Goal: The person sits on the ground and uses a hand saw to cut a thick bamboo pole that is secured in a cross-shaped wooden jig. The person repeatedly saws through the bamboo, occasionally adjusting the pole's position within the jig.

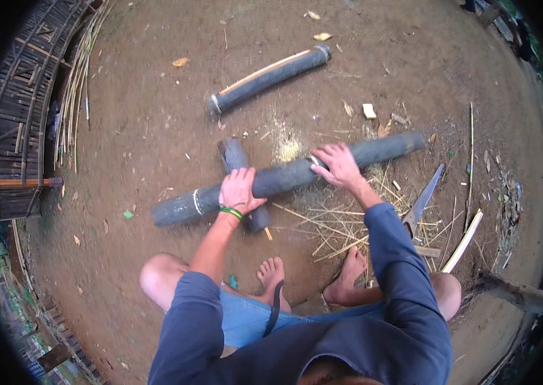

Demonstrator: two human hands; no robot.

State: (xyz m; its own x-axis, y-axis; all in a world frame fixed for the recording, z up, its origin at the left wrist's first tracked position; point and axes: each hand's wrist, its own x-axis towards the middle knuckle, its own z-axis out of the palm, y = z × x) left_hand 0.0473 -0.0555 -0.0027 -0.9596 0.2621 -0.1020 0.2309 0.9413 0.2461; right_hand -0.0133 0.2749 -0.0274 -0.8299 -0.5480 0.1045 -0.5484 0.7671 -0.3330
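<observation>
A long dark bamboo pole lies slantwise before me, its right end farther away, over a shorter dark bamboo piece. Pale rings mark its joints, and its edges are slightly blurred. My left hand is closed over the pole near where the two cross, a green and yellow band at the wrist. To the right, my right hand grips the same pole next to a pale ring, the thumb along its near side. The undersides of both hands' grips are hidden.
A bamboo section with a pale split strip lies farther off. Right of my foot are thin sticks, a handsaw and a pale bamboo strip. Sawdust lies beyond the pole. A slatted bamboo structure stands left.
</observation>
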